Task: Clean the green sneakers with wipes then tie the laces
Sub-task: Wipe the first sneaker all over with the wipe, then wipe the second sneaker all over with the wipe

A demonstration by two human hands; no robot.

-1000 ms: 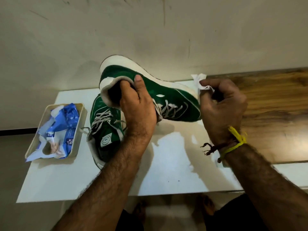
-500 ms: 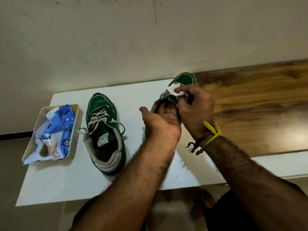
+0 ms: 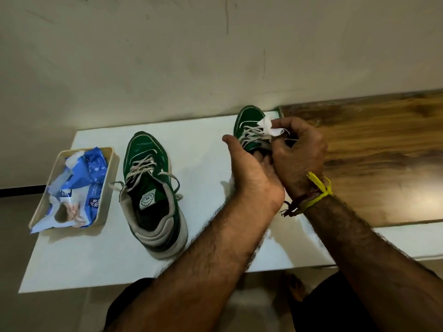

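A crumpled white wipe [image 3: 270, 127] is pinched in the curled fingers of the right hand [image 3: 299, 156], over the laces of a green lace-up sneaker with a white sole [image 3: 249, 130] standing on the white surface [image 3: 206, 149]. That sneaker is touched at its near end by the left hand [image 3: 249, 173], fingers extended. Well to the left of the left hand stands the second green sneaker [image 3: 151, 188], laces loose. Farther left, a blue-and-white wipes packet [image 3: 79, 188] lies in a beige tray [image 3: 112, 178].

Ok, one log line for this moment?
right hand: pinches crumpled white wipe | left hand: on right green sneaker | left green sneaker: untied
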